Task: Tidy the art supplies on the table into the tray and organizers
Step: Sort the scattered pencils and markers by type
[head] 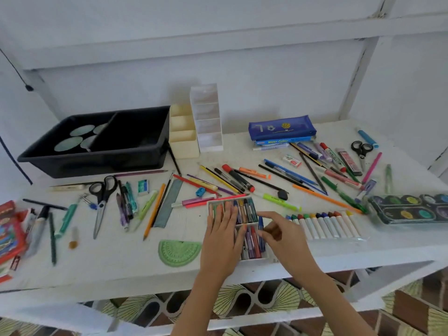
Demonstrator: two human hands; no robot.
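Observation:
An open white box of oil pastels [244, 210] lies near the table's front edge. My left hand [224, 235] rests flat on the box's left half, fingers straight over the pastels. My right hand [278, 230] hovers at the box's right side and pinches a blue pastel [260, 223] between thumb and fingers. A black divided tray [97, 156] stands at the back left. Beside it stand a cream organizer [183, 135] and a white organizer [208, 120], both showing nothing inside.
Pens, pencils and markers lie scattered over the white table [116, 263]. Black scissors [103, 197], a green protractor [179, 252], a row of paint sticks [324, 224], a watercolour palette [412, 209], a blue pencil case [281, 129] and red packets [9, 229] are spread around.

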